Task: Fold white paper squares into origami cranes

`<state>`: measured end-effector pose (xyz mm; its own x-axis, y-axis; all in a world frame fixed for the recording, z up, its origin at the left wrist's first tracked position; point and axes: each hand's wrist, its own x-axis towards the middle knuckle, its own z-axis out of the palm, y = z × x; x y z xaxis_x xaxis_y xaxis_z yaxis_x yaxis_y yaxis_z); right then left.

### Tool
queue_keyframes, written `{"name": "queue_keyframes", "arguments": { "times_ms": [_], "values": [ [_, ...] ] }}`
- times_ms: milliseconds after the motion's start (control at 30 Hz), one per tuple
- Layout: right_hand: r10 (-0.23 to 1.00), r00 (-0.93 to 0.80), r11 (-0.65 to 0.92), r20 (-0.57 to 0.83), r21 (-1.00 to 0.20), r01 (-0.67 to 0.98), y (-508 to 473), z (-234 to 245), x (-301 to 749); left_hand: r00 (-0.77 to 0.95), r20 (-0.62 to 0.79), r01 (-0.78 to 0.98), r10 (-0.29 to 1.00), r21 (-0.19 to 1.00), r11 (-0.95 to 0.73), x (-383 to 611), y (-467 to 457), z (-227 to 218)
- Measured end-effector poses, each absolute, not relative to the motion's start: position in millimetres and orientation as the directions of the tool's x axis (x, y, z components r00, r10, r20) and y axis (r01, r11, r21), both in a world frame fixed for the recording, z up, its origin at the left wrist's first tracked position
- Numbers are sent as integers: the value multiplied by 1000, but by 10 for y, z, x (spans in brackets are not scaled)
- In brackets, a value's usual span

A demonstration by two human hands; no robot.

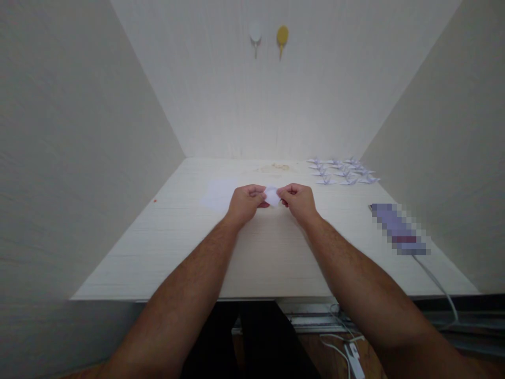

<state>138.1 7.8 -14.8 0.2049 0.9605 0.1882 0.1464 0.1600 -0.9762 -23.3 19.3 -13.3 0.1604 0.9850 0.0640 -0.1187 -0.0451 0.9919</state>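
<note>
Between my two hands is a small piece of white paper [272, 196], held just above the table. My left hand [249, 202] pinches its left edge between thumb and fingers. On the opposite edge, my right hand [296, 199] pinches it the same way. The paper looks folded, but its exact folds are too small to make out. Flat white paper sheets [219, 193] lie on the table beside my left hand, partly hidden by it.
Several folded paper cranes [342, 172] stand in rows at the back right of the white table [189, 226]. A blurred-out flat device [398, 229] with a cable lies at the right. Two hooks [282, 36] are on the back wall. A power strip [355, 360] is on the floor.
</note>
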Motion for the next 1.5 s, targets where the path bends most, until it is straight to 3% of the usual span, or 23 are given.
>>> {"name": "queue_keyframes", "arguments": {
  "times_ms": [167, 533, 800, 1067, 1500],
  "values": [
    [973, 147, 152, 179, -972, 181, 65, -137, 1365, 213, 88, -99, 973, 993, -69, -242, 171, -129],
    [982, 102, 141, 156, -979, 147, 56, -108, 1414, 110, 69, -90, 992, 994, -59, -261, 225, -152],
    [982, 110, 136, 154, -978, 158, 43, -75, 1391, 167, 106, 46, 980, 992, -115, -251, 178, -117],
    [990, 53, 121, 132, -977, 174, 33, -73, 1414, 208, 73, -41, 976, 997, -65, -261, 192, -144],
    [988, 35, 144, 149, -983, 113, 22, -45, 1384, 245, 121, -22, 962, 993, -119, -243, 153, -84]
  ]
}}
